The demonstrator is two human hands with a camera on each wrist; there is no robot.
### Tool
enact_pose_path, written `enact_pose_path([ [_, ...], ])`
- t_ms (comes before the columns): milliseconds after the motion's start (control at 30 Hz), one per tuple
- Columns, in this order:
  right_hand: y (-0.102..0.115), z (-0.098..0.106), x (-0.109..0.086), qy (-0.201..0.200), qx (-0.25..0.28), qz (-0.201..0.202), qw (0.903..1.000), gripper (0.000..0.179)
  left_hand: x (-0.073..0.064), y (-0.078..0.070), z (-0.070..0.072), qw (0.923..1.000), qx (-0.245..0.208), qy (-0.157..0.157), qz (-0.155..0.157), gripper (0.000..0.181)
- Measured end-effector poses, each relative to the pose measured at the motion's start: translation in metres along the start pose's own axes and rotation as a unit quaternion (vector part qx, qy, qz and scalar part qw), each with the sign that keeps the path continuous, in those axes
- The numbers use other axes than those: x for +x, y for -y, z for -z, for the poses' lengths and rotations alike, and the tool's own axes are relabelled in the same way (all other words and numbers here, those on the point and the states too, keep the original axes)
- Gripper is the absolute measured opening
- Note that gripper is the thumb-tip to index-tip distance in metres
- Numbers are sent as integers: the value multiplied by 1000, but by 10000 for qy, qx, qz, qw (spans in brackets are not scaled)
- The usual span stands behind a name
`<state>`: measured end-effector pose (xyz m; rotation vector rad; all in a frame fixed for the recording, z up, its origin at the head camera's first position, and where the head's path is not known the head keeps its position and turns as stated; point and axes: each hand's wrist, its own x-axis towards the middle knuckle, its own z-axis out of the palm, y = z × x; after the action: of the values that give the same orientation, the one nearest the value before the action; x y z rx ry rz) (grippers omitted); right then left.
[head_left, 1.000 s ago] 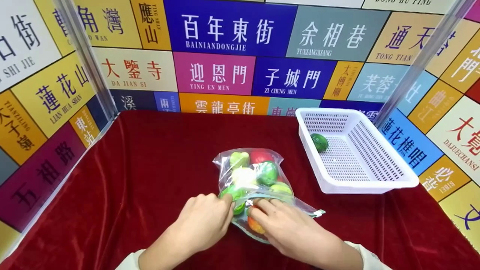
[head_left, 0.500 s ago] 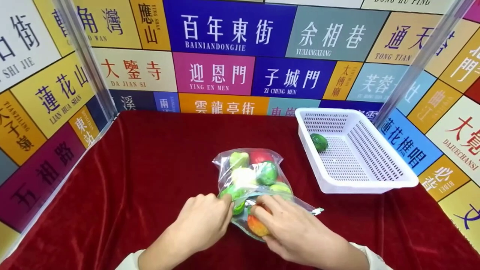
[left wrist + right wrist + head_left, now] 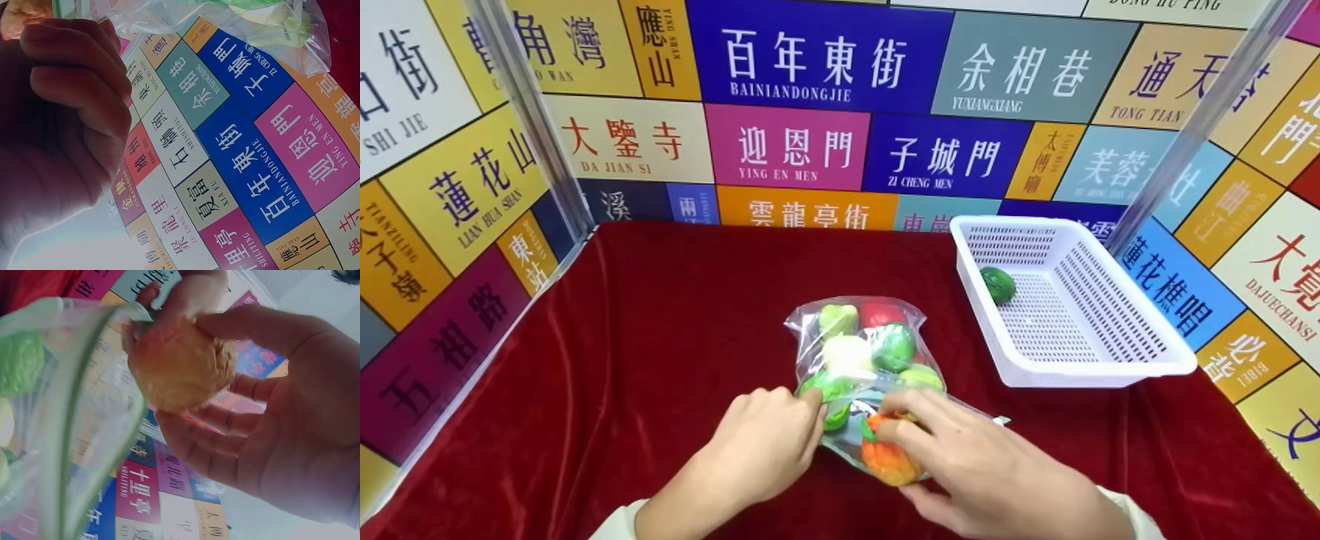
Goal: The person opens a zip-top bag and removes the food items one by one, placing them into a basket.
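Note:
A clear zip bag (image 3: 804, 346) lies at mid-table in the head view, its mouth toward me. Through the plastic I see several fruits and vegetables: a red round one (image 3: 883, 311), a dark green one (image 3: 894, 346), a leafy green one (image 3: 826, 386) and pale ones. My left hand (image 3: 769, 442) pinches the left edge of the bag's mouth with curled fingers. At the opening, my right hand (image 3: 971, 457) grips an orange-red fruit (image 3: 889, 457) with a small green leaf. The right wrist view shows thumb and fingers around this bumpy fruit (image 3: 174, 371), beside the bag's green zip strip (image 3: 79, 399).
A white perforated plastic basket (image 3: 1099, 375) stands at the right rear of the table. Inside, by its left wall, lies a dark green bumpy vegetable (image 3: 998, 286). Dark red velvet cloth (image 3: 682, 315) covers the table. Panels with street names (image 3: 787, 146) enclose the back and sides.
My right hand has moved right and toward me with the orange-red fruit, which now shows more fully at the bag's mouth. The left hand stays in place on the bag's edge.

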<state>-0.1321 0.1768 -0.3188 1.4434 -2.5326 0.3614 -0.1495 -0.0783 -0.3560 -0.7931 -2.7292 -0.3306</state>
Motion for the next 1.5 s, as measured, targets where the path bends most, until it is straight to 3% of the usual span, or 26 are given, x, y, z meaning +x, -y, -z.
enact_pose_path([
  [100,-2,13,1,85,9,42,10000,51,-1,1,0,10000,-32,35,29,30],
  [333,-30,49,16,-485,-102,302,9983,47,0,1,0,10000,19,33,36,29],
  [400,-46,57,21,-466,-86,148,9988,45,-1,1,0,10000,22,53,24,29],
  [600,-107,67,29,11,-188,-955,9953,44,-1,1,1,9999,39,103,20,27],
  [767,-156,70,29,315,-242,-1882,9813,51,-1,2,1,9999,32,94,13,26],
  [933,-202,67,23,515,-256,-2484,9669,54,-1,1,1,10000,51,78,-6,27],
  [1100,-240,56,15,1080,-404,-3112,9433,52,1,2,1,9998,-5,218,34,27],
  [1333,-273,30,11,1963,-486,-3443,9168,53,0,1,1,9996,-54,278,73,27],
  [1500,-285,15,11,2334,-516,-3390,9099,50,0,2,1,9996,-78,274,56,26],
])
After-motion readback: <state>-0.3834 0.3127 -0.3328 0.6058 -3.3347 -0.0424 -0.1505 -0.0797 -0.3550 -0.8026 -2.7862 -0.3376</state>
